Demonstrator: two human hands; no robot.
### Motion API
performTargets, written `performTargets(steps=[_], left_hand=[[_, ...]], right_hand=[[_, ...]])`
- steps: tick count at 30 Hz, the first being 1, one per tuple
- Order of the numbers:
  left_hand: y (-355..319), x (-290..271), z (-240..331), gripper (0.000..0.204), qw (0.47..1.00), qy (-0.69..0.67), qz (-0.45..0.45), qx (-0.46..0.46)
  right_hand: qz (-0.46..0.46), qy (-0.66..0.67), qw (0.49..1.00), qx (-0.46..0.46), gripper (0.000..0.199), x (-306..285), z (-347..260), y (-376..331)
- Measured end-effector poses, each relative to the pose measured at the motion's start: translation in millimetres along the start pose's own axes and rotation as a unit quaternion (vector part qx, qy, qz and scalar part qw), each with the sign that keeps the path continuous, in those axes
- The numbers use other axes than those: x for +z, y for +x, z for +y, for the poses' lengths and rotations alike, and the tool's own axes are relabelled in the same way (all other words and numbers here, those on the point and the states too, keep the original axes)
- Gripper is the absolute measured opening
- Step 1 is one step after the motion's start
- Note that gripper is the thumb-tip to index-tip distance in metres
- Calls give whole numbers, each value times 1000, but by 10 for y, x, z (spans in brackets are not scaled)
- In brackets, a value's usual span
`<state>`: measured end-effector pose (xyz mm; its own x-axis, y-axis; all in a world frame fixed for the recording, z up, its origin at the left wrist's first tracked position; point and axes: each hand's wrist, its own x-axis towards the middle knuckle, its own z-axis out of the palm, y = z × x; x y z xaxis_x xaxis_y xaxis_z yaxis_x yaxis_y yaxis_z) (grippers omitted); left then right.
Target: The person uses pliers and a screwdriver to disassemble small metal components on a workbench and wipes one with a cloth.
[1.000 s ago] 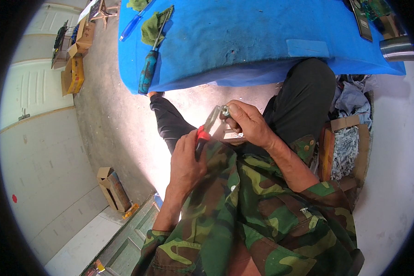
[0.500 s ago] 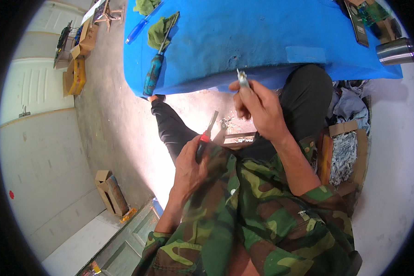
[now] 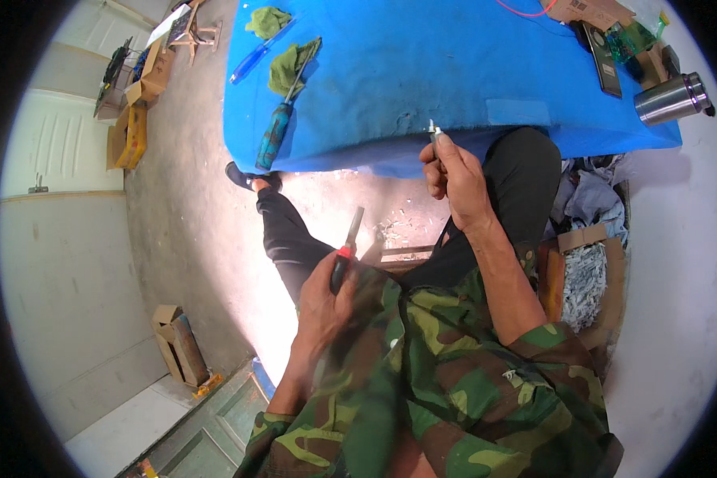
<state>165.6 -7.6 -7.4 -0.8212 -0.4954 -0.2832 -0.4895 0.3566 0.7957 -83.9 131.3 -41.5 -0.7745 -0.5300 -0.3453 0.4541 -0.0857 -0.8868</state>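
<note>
My left hand (image 3: 319,301) rests low over my lap, its fingers wrapped round the red and black handle of a flat-bladed tool (image 3: 354,229). The straight metal blade points up and away; whether it is a chisel or a file I cannot tell. Near the front edge of the blue-covered table (image 3: 374,64), my right hand (image 3: 466,187) is raised. Between its thumb and fingers it pinches a small metal piece (image 3: 433,133) with a whitish tip, too small to name. The two hands are apart, and the blade does not touch the small piece.
On the table's left lie a teal-handled screwdriver (image 3: 276,135), a blue screwdriver (image 3: 251,62) and green cloths (image 3: 285,70). A steel flask (image 3: 668,100) and a phone (image 3: 602,64) are at the right. Below stands a cardboard box (image 3: 613,279) of pale scraps; more scraps litter the floor.
My right hand has shifted slightly to the right, and the small metal piece is turned more upright. My left hand keeps its grip, a little lower and left. The view has tilted slightly.
</note>
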Motion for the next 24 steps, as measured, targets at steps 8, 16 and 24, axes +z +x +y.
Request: performTargets(steps=[8, 16, 24], left_hand=[[-95, -184, 240, 42, 999, 2, 9, 51], [-75, -271, 204, 48, 986, -6, 42, 160], [-210, -300, 133, 44, 986, -27, 37, 163]], right_hand=[[-213, 53, 975, -17, 47, 161, 30, -423], [-226, 103, 966, 72, 63, 353, -31, -729], [-256, 92, 957, 103, 69, 462, 25, -917]])
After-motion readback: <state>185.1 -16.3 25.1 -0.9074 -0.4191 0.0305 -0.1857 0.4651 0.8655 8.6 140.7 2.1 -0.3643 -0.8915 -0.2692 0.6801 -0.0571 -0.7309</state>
